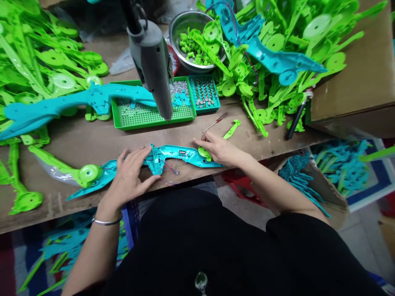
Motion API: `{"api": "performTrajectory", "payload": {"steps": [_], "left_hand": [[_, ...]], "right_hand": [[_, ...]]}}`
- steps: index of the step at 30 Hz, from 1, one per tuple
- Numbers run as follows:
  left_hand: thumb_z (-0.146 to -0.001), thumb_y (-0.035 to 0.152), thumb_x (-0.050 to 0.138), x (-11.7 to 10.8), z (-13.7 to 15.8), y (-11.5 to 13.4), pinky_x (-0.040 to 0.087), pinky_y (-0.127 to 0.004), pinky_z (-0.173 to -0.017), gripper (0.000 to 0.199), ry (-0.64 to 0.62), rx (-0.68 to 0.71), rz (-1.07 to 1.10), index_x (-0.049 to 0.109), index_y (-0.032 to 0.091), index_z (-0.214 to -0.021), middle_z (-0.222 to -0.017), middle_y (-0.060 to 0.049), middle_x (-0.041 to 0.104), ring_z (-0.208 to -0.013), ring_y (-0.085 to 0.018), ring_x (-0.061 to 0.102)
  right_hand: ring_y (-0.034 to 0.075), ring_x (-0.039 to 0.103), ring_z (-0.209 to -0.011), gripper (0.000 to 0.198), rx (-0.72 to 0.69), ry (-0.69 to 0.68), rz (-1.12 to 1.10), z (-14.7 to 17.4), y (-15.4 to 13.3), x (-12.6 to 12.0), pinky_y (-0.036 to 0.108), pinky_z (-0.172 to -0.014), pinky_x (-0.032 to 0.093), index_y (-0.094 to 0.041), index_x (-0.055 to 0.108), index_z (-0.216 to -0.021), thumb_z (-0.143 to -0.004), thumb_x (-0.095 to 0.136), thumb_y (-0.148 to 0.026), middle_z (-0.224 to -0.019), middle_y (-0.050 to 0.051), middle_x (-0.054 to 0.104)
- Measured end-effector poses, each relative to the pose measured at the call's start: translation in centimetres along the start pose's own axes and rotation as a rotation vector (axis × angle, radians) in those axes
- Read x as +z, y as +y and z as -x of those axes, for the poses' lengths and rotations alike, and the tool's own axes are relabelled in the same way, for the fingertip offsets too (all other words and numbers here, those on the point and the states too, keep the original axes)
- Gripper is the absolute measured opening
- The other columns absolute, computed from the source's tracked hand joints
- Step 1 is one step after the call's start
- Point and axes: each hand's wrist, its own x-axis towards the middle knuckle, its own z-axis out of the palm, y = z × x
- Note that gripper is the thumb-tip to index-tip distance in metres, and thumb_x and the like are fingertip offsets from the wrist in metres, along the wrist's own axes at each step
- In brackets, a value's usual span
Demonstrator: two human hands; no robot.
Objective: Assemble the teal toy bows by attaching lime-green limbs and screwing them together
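A long blue plastic toy-bow shell (197, 156) lies open side up along the table's front edge, with thin wires and a small metal spring-like part showing inside. My left hand (131, 172) lies across its left-middle part, fingers over the far edge and thumb at the near edge, holding it. At the shell's right end, my right hand (222, 150) has its fingers closed on a green plastic arm (233, 129), whose round end sits on the shell; the fingertips are partly hidden. Another green arm (89, 174) rests with its disc on the shell's left end.
A grey electric screwdriver (154, 70) hangs over a green tray (154, 119) of screws. Beside it are a smaller tray (204, 94), a metal bowl (177, 24) and a thin screwdriver (215, 122). Green parts heap up left and right; a cardboard box (354, 94) stands right.
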Motion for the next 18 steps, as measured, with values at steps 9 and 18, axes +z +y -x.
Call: {"api": "performTrajectory", "payload": {"steps": [9,18], "left_hand": [[-0.092,0.060,0.061,0.1,0.2,-0.2,0.026,-0.061,-0.121,0.082,-0.003,0.027,0.000,0.026,0.030,-0.160,-0.155,-0.014,0.050,-0.142,-0.036,0.049],[-0.093,0.058,0.061,0.2,0.4,-0.2,0.026,-0.061,-0.121,0.079,0.000,0.033,-0.013,0.028,0.031,-0.159,-0.155,-0.012,0.051,-0.142,-0.035,0.048]], "right_hand": [[0.023,0.056,-0.094,0.041,-0.031,0.061,0.037,0.8,-0.1,1.1,0.042,-0.083,0.055,-0.008,0.060,-0.134,-0.100,0.038,-0.015,-0.106,0.017,0.060],[0.021,0.064,-0.096,0.033,0.133,0.110,-0.100,0.9,-0.1,-0.7,0.038,-0.087,0.052,-0.014,0.067,-0.124,-0.101,0.045,-0.023,-0.104,0.012,0.072]]}}
